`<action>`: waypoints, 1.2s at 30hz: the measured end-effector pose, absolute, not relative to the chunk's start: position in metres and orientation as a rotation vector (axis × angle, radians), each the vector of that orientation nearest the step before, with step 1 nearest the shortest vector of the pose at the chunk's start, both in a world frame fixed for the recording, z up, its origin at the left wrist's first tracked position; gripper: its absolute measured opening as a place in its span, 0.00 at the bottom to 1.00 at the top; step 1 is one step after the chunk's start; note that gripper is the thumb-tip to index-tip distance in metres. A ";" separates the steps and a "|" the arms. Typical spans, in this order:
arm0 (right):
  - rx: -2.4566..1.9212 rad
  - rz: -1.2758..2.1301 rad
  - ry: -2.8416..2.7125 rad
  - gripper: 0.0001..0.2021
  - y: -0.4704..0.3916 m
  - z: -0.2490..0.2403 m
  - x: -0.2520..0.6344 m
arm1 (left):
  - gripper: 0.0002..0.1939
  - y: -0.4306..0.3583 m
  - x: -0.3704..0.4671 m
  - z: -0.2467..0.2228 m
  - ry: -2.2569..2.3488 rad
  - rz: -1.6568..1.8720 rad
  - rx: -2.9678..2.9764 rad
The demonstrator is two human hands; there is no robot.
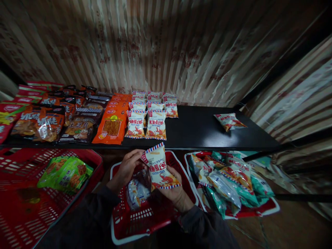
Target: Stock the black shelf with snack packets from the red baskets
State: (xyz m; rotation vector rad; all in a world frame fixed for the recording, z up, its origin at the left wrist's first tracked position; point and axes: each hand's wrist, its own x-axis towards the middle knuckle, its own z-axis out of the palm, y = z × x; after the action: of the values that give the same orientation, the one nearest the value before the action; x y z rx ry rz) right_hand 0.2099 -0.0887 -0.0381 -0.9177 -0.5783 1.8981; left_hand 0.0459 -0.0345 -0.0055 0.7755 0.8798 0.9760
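Note:
Between my two hands is a white snack bag (158,167) with a striped top edge and red lettering, held upright above a red basket (124,224). My left hand (129,167) grips its upper left corner. From below and the right, my right hand (176,190) holds the bag's lower part, with the thumb at its side. Inside that basket lie some more snack bags (137,192), partly hidden by my hands. On the black shelf (197,128) ahead, matching white bags (156,124) stand in short rows.
Left along the shelf are orange packs (111,124), brown packs (80,126) and red packs (10,114). One white bag (229,121) lies apart on the right. A basket with green packs (66,173) stands left; another with mixed bags (233,180) stands right. A striped curtain (155,45) hangs behind.

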 end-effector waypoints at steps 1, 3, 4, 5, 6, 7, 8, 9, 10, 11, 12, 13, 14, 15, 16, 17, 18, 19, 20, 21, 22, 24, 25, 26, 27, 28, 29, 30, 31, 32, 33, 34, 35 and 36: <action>-0.912 1.898 -0.536 0.27 -0.088 -0.038 0.210 | 0.15 -0.034 0.046 -0.007 0.873 0.965 0.785; -0.910 1.907 -0.481 0.26 -0.088 -0.039 0.211 | 0.14 -0.033 0.046 -0.011 0.902 0.977 0.805; -0.915 1.912 -0.464 0.26 -0.088 -0.039 0.212 | 0.13 -0.032 0.045 -0.013 0.932 0.996 0.815; -0.923 1.916 -0.448 0.26 -0.087 -0.040 0.212 | 0.13 -0.031 0.044 -0.015 0.965 1.023 0.825; -0.932 1.915 -0.431 0.27 -0.086 -0.041 0.213 | 0.13 -0.030 0.043 -0.017 0.999 1.046 0.841; -0.942 1.908 -0.419 0.27 -0.086 -0.041 0.213 | 0.14 -0.029 0.041 -0.019 1.032 1.062 0.866; -0.949 1.897 -0.412 0.28 -0.085 -0.041 0.213 | 0.14 -0.028 0.040 -0.019 1.064 1.074 0.900; -0.951 1.892 -0.410 0.28 -0.084 -0.041 0.213 | 0.15 -0.027 0.039 -0.019 1.100 1.086 0.939; -0.949 1.892 -0.413 0.28 -0.084 -0.042 0.212 | 0.15 -0.026 0.038 -0.019 1.142 1.100 0.981; -0.941 1.898 -0.422 0.28 -0.084 -0.042 0.212 | 0.15 -0.026 0.037 -0.019 1.188 1.111 1.022; -0.927 1.907 -0.436 0.27 -0.084 -0.043 0.211 | 0.15 -0.025 0.036 -0.020 1.232 1.119 1.060; -0.910 1.914 -0.454 0.27 -0.084 -0.045 0.210 | 0.14 -0.025 0.035 -0.020 1.269 1.124 1.095; -0.896 1.913 -0.474 0.25 -0.084 -0.046 0.209 | 0.14 -0.025 0.035 -0.021 1.294 1.121 1.134; -0.888 1.898 -0.498 0.24 -0.084 -0.048 0.207 | 0.13 -0.025 0.035 -0.023 1.308 1.111 1.175; -0.888 1.875 -0.520 0.23 -0.084 -0.050 0.206 | 0.12 -0.026 0.035 -0.025 1.309 1.102 1.219; -0.893 1.856 -0.538 0.21 -0.083 -0.052 0.204 | 0.12 -0.026 0.036 -0.027 1.302 1.095 1.259; -0.900 1.842 -0.548 0.21 -0.083 -0.054 0.203 | 0.11 -0.027 0.037 -0.030 1.290 1.088 1.295; -0.906 1.833 -0.549 0.21 -0.082 -0.056 0.201 | 0.10 -0.028 0.038 -0.032 1.280 1.083 1.321; -0.911 1.826 -0.543 0.20 -0.081 -0.057 0.200 | 0.10 -0.028 0.039 -0.033 1.273 1.073 1.338; -0.915 1.820 -0.534 0.20 -0.080 -0.058 0.198 | 0.10 -0.029 0.040 -0.034 1.268 1.061 1.348; -0.918 1.815 -0.526 0.20 -0.080 -0.058 0.197 | 0.10 -0.030 0.042 -0.035 1.267 1.050 1.354; -0.931 1.797 -0.510 0.20 -0.079 -0.058 0.195 | 0.10 -0.031 0.043 -0.034 1.261 1.027 1.358; -0.938 1.790 -0.503 0.19 -0.078 -0.058 0.195 | 0.11 -0.031 0.043 -0.033 1.249 1.017 1.357; -0.945 1.782 -0.494 0.19 -0.078 -0.057 0.195 | 0.12 -0.031 0.043 -0.031 1.232 1.012 1.352; -0.949 1.774 -0.484 0.19 -0.078 -0.057 0.195 | 0.12 -0.032 0.043 -0.030 1.209 1.008 1.345; -0.953 1.766 -0.474 0.19 -0.078 -0.058 0.196 | 0.13 -0.032 0.043 -0.029 1.183 1.002 1.339; -0.955 1.758 -0.466 0.19 -0.077 -0.058 0.197 | 0.14 -0.032 0.043 -0.029 1.156 0.997 1.333; -0.957 1.748 -0.460 0.19 -0.076 -0.058 0.198 | 0.14 -0.033 0.043 -0.029 1.130 0.990 1.327; -0.960 1.734 -0.456 0.19 -0.076 -0.059 0.199 | 0.14 -0.034 0.043 -0.029 1.105 0.975 1.323; -0.962 1.715 -0.454 0.19 -0.075 -0.059 0.200 | 0.15 -0.034 0.043 -0.030 1.081 0.953 1.321; -0.963 1.693 -0.452 0.19 -0.074 -0.059 0.201 | 0.15 -0.036 0.044 -0.032 1.061 0.923 1.324; -0.962 1.672 -0.449 0.18 -0.073 -0.060 0.203 | 0.16 -0.037 0.045 -0.034 1.047 0.891 1.333; -0.960 1.653 -0.444 0.18 -0.072 -0.060 0.204 | 0.18 -0.039 0.046 -0.037 1.041 0.856 1.348; -0.956 1.639 -0.437 0.17 -0.071 -0.060 0.205 | 0.20 -0.041 0.046 -0.039 1.043 0.823 1.368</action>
State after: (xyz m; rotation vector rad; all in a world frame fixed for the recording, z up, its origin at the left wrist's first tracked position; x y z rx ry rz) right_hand 0.2049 -0.0708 -0.0598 -0.9556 -0.4373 1.6387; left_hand 0.0464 -0.0411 -0.0389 1.3675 1.0430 0.8225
